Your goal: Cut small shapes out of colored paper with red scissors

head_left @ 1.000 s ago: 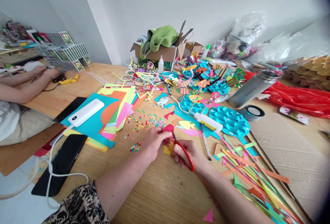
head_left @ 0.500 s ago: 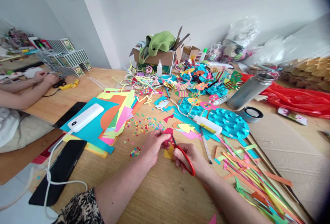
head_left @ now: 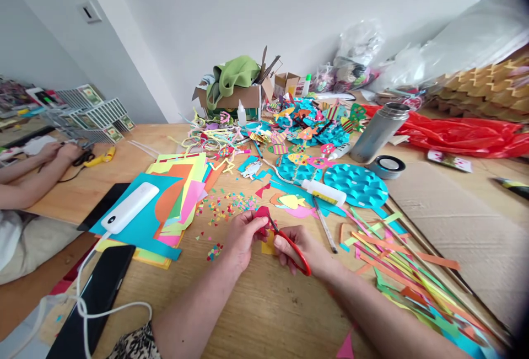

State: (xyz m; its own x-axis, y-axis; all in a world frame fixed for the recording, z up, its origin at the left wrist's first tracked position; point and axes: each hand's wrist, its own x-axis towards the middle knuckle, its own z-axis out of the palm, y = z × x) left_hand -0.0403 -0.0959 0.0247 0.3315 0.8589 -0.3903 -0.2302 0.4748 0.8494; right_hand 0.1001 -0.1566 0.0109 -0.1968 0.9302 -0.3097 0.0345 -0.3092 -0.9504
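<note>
My left hand [head_left: 243, 237] pinches a small dark-pink paper piece [head_left: 263, 213] between thumb and fingers, near the middle of the wooden table. Red-handled scissors [head_left: 298, 253] are in my right hand [head_left: 300, 246], their blades against the right edge of the pink piece. Under the hands lies a yellow-orange paper piece [head_left: 268, 244], partly hidden. Tiny coloured paper bits [head_left: 231, 204] are scattered beyond my left hand. A red-pink scrap [head_left: 263, 189] and a yellow fish-shaped cutout [head_left: 290, 201] lie just past the fingertips.
Coloured paper sheets [head_left: 140, 199] carry a white power bank [head_left: 130, 208] at left, beside a black phone [head_left: 93, 304]. Glue bottle [head_left: 324, 193], pen [head_left: 325, 225], paper strips [head_left: 397, 254] and metal flask [head_left: 380, 133] are at right. Another person's hands [head_left: 60, 155] are at far left.
The view has turned slightly to the right, so the table items appear shifted left. Both hands keep their holds on the pink paper and the scissors, with little visible movement.
</note>
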